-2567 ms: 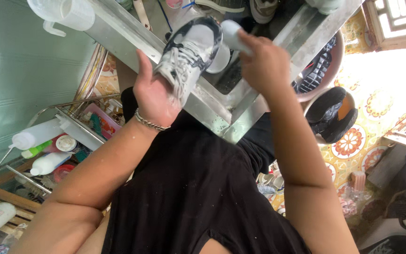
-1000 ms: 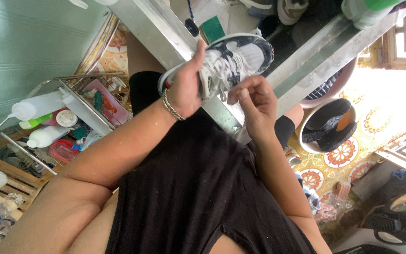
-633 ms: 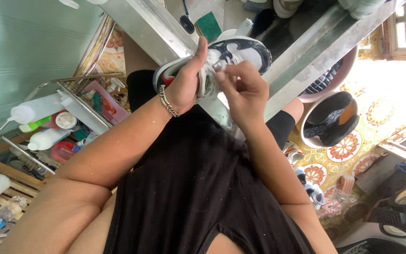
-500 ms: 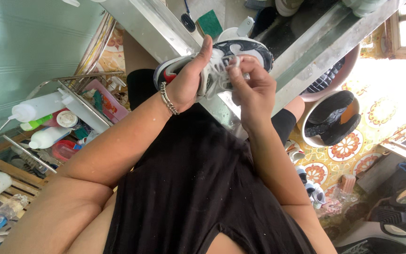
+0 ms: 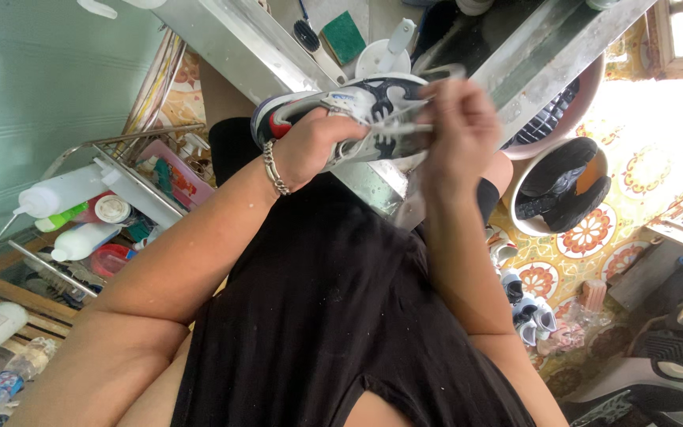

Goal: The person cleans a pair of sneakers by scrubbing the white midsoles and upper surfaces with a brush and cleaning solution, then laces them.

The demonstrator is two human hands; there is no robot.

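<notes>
Centrally, a grey-and-black sneaker [image 5: 357, 119] is held in the air above the edge of a steel sink [image 5: 223, 39], level with the person's waist. The left hand [image 5: 310, 146], a chain bracelet [image 5: 274, 168] at its wrist, is wrapped around the heel and collar end, bearing the shoe's weight. The right hand [image 5: 460, 130] is closed on the white lace [image 5: 405, 119] over the tongue, the strand drawn taut across the upper; motion blur hides how the fingertips pinch it.

Handling, as a judgement: the shoe looks light enough for one hand, with a fairly stiff sole and heel but a soft, yielding upper. It looks damp, perhaps soapy, so it is likely slippery. The firm heel or the sole edge gives the surest hold; the mesh toe would deform. The lace is limp and thin, best pinched close to an eyelet.

In the sink lie a green scouring pad [image 5: 344, 37], a dark brush [image 5: 307, 37] and a white cup [image 5: 381, 55]. A wire rack [image 5: 112, 186] with white squeeze bottles [image 5: 57, 194] stands at the person's left. Basins [image 5: 559, 186] with dark shoes rest on the patterned tile floor [image 5: 594, 237] at the right.
</notes>
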